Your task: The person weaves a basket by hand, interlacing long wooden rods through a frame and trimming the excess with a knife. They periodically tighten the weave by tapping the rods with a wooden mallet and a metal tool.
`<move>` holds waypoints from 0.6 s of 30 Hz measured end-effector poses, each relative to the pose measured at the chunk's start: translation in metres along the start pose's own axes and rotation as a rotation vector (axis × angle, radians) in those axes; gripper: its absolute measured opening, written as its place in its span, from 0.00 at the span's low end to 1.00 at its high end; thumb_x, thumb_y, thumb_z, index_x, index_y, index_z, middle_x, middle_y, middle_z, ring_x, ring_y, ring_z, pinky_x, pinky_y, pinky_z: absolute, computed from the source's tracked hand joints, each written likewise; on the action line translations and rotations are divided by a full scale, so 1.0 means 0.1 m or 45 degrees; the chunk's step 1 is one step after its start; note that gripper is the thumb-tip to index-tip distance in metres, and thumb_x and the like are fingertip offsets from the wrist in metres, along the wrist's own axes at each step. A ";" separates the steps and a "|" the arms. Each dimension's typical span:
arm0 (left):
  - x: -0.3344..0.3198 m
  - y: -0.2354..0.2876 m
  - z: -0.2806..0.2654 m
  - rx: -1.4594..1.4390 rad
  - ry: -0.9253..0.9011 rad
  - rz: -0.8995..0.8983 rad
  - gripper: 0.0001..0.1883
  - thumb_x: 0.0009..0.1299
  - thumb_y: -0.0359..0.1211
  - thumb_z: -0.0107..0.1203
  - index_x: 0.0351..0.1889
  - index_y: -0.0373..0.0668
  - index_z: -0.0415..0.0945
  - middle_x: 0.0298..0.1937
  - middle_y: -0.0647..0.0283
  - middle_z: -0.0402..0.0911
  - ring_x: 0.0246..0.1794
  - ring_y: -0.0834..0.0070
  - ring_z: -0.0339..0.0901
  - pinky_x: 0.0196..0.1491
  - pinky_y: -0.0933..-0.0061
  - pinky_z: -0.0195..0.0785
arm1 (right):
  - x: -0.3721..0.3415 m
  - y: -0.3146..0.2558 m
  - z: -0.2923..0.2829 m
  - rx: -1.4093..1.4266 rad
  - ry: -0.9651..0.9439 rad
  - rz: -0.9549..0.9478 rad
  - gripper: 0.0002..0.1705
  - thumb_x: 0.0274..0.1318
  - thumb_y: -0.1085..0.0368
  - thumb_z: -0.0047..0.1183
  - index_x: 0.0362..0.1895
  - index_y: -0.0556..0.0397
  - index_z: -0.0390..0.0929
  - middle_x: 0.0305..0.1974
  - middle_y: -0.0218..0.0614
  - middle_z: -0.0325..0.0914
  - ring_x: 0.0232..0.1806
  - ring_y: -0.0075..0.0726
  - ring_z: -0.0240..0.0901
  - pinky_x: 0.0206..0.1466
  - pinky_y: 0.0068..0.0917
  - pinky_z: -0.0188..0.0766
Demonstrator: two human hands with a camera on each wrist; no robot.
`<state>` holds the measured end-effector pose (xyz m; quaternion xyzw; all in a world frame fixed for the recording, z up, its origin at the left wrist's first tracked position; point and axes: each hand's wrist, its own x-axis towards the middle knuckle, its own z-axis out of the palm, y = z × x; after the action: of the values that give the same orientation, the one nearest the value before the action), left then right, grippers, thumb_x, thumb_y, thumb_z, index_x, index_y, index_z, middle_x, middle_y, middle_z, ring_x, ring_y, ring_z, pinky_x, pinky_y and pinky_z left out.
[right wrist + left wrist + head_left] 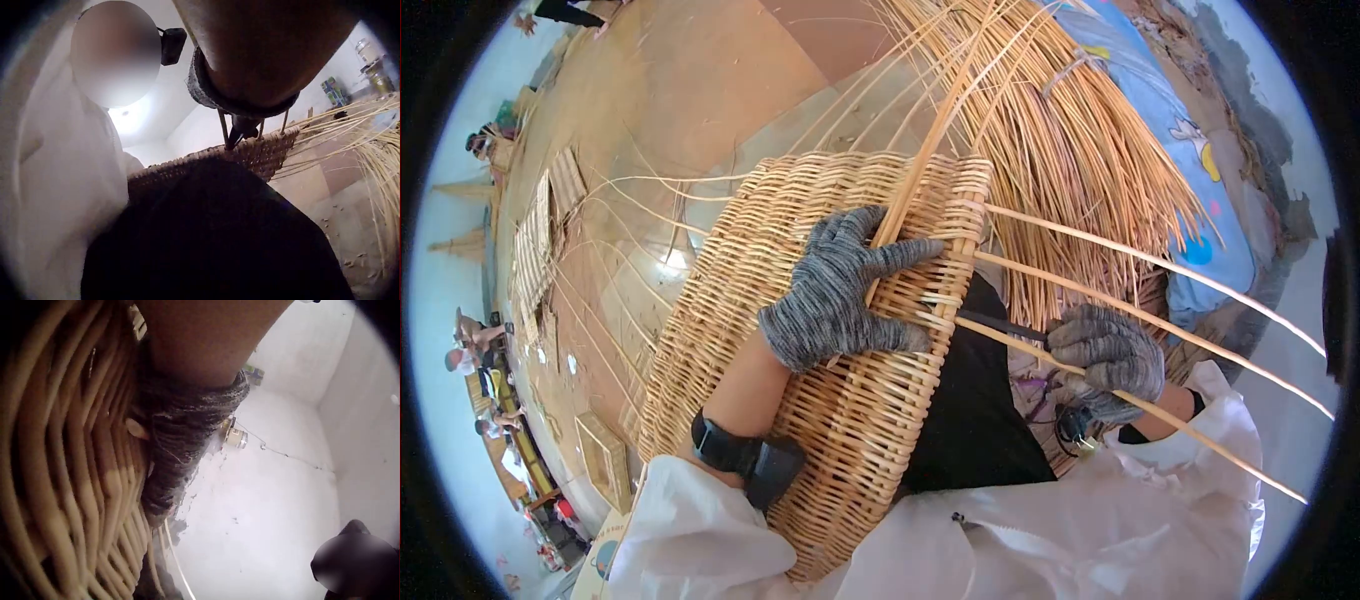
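While the left hand (835,290) lies on the wicker panel (735,275) with its fingers spread, pressing near a bundle of canes (935,140), the right hand (1110,350) has its fingers curled around a dark tool (1005,325), whose tip reaches the panel's edge. Tilted across the person's lap, the panel has rods (1020,346) jutting from that side, the lowest crossing the right hand. Beyond lies a pile of canes (1070,150), beside blue cloth (1215,280).
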<state>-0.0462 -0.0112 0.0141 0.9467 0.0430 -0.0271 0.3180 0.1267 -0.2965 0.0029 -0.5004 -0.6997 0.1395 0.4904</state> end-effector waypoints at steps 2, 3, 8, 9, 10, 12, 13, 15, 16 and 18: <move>0.00 0.00 0.01 0.008 0.002 0.008 0.44 0.43 0.62 0.69 0.62 0.65 0.73 0.65 0.46 0.63 0.67 0.46 0.57 0.70 0.50 0.42 | -0.02 0.01 0.00 -0.002 -0.007 -0.018 0.09 0.48 0.65 0.60 0.34 0.53 0.77 0.41 0.47 0.81 0.46 0.54 0.79 0.54 0.55 0.71; 0.01 0.00 0.00 0.006 0.000 0.018 0.44 0.44 0.63 0.69 0.62 0.65 0.73 0.66 0.46 0.63 0.67 0.46 0.57 0.70 0.50 0.42 | -0.02 0.01 0.00 -0.012 -0.002 0.006 0.09 0.47 0.65 0.61 0.33 0.53 0.77 0.41 0.47 0.82 0.46 0.54 0.79 0.54 0.54 0.72; 0.02 -0.02 0.02 0.018 0.003 0.009 0.44 0.44 0.63 0.68 0.62 0.65 0.73 0.66 0.46 0.63 0.67 0.46 0.57 0.70 0.50 0.43 | -0.02 -0.01 0.12 -0.109 0.155 0.047 0.08 0.43 0.67 0.64 0.28 0.51 0.77 0.37 0.45 0.83 0.43 0.53 0.80 0.49 0.49 0.76; 0.02 -0.05 0.04 0.022 0.010 0.017 0.44 0.45 0.63 0.68 0.62 0.65 0.73 0.66 0.46 0.63 0.67 0.46 0.57 0.70 0.50 0.43 | -0.03 0.01 0.15 -0.069 0.203 0.038 0.08 0.43 0.68 0.64 0.28 0.50 0.77 0.37 0.44 0.83 0.42 0.52 0.81 0.49 0.49 0.76; 0.03 -0.08 0.06 0.026 0.016 0.024 0.43 0.45 0.63 0.68 0.62 0.65 0.73 0.66 0.46 0.63 0.67 0.46 0.57 0.70 0.50 0.43 | -0.04 0.04 0.18 -0.028 0.249 0.028 0.08 0.43 0.69 0.64 0.28 0.50 0.77 0.36 0.43 0.83 0.42 0.52 0.81 0.48 0.48 0.76; 0.02 -0.09 0.08 0.030 0.020 0.002 0.43 0.45 0.63 0.68 0.62 0.65 0.73 0.66 0.46 0.63 0.67 0.46 0.56 0.70 0.51 0.43 | -0.05 0.05 0.26 0.017 0.349 0.040 0.08 0.43 0.70 0.64 0.28 0.49 0.76 0.35 0.41 0.83 0.41 0.51 0.81 0.47 0.47 0.77; 0.01 -0.09 0.08 0.032 0.020 -0.011 0.43 0.45 0.62 0.68 0.62 0.65 0.73 0.66 0.46 0.63 0.67 0.46 0.56 0.70 0.51 0.43 | -0.04 0.04 0.31 0.025 0.402 0.063 0.08 0.44 0.70 0.64 0.27 0.48 0.76 0.35 0.41 0.83 0.41 0.51 0.81 0.47 0.47 0.77; 0.00 -0.08 0.09 -0.005 0.040 0.000 0.43 0.45 0.62 0.68 0.62 0.65 0.74 0.66 0.47 0.63 0.68 0.47 0.56 0.70 0.51 0.43 | 0.01 -0.01 0.27 0.011 0.395 0.069 0.09 0.45 0.70 0.64 0.28 0.48 0.75 0.33 0.39 0.83 0.40 0.50 0.81 0.46 0.47 0.76; 0.00 -0.09 0.09 -0.019 0.045 0.009 0.43 0.45 0.62 0.69 0.62 0.64 0.74 0.66 0.47 0.63 0.68 0.47 0.55 0.70 0.51 0.43 | -0.02 0.00 0.27 0.045 0.405 0.082 0.09 0.45 0.70 0.64 0.29 0.48 0.75 0.33 0.40 0.83 0.40 0.50 0.81 0.46 0.47 0.76; 0.01 -0.12 0.08 -0.049 0.093 0.049 0.45 0.41 0.58 0.72 0.61 0.63 0.74 0.65 0.47 0.64 0.66 0.47 0.59 0.70 0.54 0.48 | -0.02 0.05 0.32 0.121 0.426 0.108 0.11 0.45 0.69 0.64 0.31 0.48 0.74 0.34 0.40 0.83 0.41 0.51 0.81 0.45 0.47 0.76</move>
<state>-0.0464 -0.0062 0.0001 0.9415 0.0370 0.0144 0.3348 0.1033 -0.2859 -0.0171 -0.5220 -0.5792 0.1078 0.6168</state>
